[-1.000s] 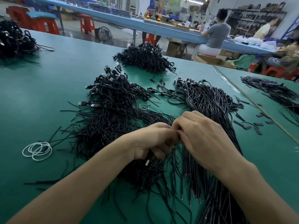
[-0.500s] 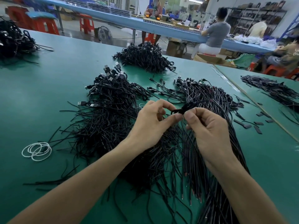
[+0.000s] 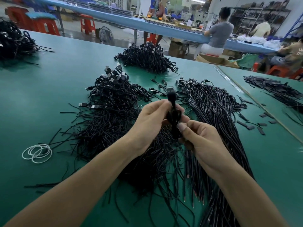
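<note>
Head camera: your left hand (image 3: 152, 118) and right hand (image 3: 202, 142) meet above the green table (image 3: 42, 95), both on one small black cable bundle (image 3: 174, 115). Your left fingers are curled round its upper part, thumb pressed against it. Your right thumb and fingers pinch it lower down, with the thumbnail facing you. The bundle stands roughly upright between your hands, lifted off the heaps, and its USB plug (image 3: 170, 89) sticks out at the top.

Under your left wrist lies a tangled pile of USB cables (image 3: 111, 102). Under your right wrist runs a straighter sheaf of cables (image 3: 213, 110), with its bare ends towards you. A further heap (image 3: 147, 58) sits beyond both. White rubber bands (image 3: 37, 153) lie well apart to your left, and short black strips (image 3: 250, 126) are scattered to your right.
</note>
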`<state>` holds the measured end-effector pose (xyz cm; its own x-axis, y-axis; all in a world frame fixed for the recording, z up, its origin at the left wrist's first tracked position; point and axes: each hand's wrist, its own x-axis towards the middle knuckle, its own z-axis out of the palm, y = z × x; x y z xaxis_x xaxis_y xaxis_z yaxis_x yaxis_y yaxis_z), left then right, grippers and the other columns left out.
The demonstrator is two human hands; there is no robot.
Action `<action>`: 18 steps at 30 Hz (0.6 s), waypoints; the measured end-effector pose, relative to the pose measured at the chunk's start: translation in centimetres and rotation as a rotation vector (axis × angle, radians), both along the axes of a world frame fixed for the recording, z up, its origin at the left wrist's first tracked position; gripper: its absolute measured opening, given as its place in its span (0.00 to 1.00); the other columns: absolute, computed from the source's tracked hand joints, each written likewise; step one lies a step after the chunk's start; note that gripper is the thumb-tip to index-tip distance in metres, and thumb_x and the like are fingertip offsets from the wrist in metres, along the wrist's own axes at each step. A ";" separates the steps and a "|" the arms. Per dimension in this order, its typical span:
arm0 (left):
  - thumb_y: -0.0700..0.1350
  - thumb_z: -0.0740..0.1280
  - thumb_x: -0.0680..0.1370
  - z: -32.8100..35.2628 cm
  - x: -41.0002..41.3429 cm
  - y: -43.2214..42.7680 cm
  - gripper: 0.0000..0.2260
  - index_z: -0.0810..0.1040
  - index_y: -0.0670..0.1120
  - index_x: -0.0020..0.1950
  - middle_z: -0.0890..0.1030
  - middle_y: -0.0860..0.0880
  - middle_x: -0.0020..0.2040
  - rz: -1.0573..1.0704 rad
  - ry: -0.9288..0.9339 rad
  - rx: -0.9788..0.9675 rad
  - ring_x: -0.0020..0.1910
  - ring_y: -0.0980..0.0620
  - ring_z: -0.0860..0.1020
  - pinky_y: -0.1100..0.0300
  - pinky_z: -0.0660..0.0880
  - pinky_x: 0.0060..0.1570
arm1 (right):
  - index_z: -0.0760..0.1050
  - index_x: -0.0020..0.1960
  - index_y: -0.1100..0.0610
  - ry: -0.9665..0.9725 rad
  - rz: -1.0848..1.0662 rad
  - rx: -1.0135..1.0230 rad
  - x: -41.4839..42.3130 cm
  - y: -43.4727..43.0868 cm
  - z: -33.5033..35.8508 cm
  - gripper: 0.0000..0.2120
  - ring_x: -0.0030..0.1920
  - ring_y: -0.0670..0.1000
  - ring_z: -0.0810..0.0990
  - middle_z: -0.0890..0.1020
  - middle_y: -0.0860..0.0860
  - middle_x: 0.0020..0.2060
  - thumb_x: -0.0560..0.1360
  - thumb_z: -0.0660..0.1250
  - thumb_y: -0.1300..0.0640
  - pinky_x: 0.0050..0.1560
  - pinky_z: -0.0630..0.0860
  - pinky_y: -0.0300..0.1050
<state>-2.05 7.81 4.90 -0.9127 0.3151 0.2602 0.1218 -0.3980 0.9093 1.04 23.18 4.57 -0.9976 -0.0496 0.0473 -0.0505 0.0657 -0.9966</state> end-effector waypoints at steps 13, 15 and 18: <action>0.46 0.76 0.75 -2.1 -0.6 0.3 0.11 0.74 0.48 0.45 0.83 0.50 0.32 0.248 0.068 -0.471 0.28 0.51 0.81 0.58 0.75 0.29 | 0.80 0.42 0.57 0.186 -0.103 0.037 -0.3 -0.2 0.8 0.05 0.30 0.40 0.74 0.80 0.46 0.29 0.76 0.70 0.58 0.33 0.71 0.29; 0.37 0.72 0.77 -1.7 -0.6 0.2 0.08 0.75 0.45 0.44 0.84 0.46 0.35 0.237 0.041 -0.405 0.34 0.48 0.83 0.54 0.80 0.35 | 0.80 0.42 0.58 0.174 -0.051 0.020 0.0 -0.5 0.6 0.08 0.30 0.40 0.74 0.79 0.46 0.29 0.72 0.70 0.53 0.33 0.72 0.30; 0.31 0.62 0.80 -0.4 -0.6 -0.4 0.08 0.78 0.42 0.47 0.86 0.44 0.42 0.170 -0.099 -0.195 0.41 0.49 0.84 0.58 0.82 0.42 | 0.80 0.42 0.59 0.134 0.004 0.027 0.1 -0.6 0.2 0.06 0.29 0.39 0.73 0.79 0.46 0.30 0.74 0.69 0.57 0.32 0.71 0.29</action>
